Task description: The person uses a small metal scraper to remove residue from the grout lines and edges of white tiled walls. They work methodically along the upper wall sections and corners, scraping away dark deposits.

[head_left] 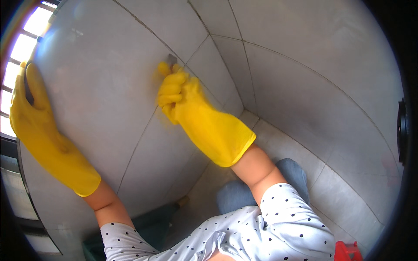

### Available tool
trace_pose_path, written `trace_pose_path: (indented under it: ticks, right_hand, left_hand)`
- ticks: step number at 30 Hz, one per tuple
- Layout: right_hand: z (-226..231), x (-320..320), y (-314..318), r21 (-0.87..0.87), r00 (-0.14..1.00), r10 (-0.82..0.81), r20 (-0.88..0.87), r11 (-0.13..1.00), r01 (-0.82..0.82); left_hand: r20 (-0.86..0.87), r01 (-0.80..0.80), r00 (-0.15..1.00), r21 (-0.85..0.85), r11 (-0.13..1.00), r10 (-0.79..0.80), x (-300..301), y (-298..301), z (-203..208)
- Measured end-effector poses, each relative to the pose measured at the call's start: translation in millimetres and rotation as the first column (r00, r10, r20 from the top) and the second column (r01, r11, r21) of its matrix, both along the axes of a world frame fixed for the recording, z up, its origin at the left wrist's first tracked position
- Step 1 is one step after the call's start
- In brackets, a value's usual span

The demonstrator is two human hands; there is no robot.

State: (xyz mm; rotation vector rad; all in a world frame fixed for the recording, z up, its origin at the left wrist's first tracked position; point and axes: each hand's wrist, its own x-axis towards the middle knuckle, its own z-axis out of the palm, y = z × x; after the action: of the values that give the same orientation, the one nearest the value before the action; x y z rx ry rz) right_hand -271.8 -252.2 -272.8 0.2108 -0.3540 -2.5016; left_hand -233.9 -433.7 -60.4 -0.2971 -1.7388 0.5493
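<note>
Yellow rubber gloves cover both my hands. My right hand (173, 89), slightly blurred, is closed around a small tool whose grey flat tip (172, 58) sticks out past the fingers. It could be a scraper, but the glove hides most of it. The tip is by the grout line of the grey tiled wall (109, 87). My left hand (31, 95) is at the wall's left edge beside the bright window, fingers stretched up and thumb apart. A dark gap shows between thumb and fingers, and I see nothing held there.
A barred window (21, 48) lies at the far left. Another tiled wall (313, 87) meets the first in a corner on the right. Below are floor tiles (344, 187), a dark green container (152, 226) and a red plastic object (347, 251). A black round fixture (401, 132) sits at the right.
</note>
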Motion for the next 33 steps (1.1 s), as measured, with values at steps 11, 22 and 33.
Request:
trace_pose_path:
  ticks: [11,22,33]
  right_hand:
    - [-1.7,-1.4,12.4,0.045,1.0,-0.015,-0.027,0.999,0.017]
    - [-33.3,-10.5,27.4,0.51,0.846,-0.091,-0.525,0.762,0.399]
    - [-27.6,-1.1,51.7,0.596,0.661,0.079,-0.746,0.521,0.611]
  left_hand:
    - [0.023,-0.031,0.999,-0.058,0.998,0.032,-2.6,11.3,4.0]
    - [-0.006,-0.007,1.0,-0.09,0.996,0.007,-2.6,21.0,13.6]
    - [-0.1,-0.014,0.995,0.019,1.0,0.016,39.4,21.2,8.0]
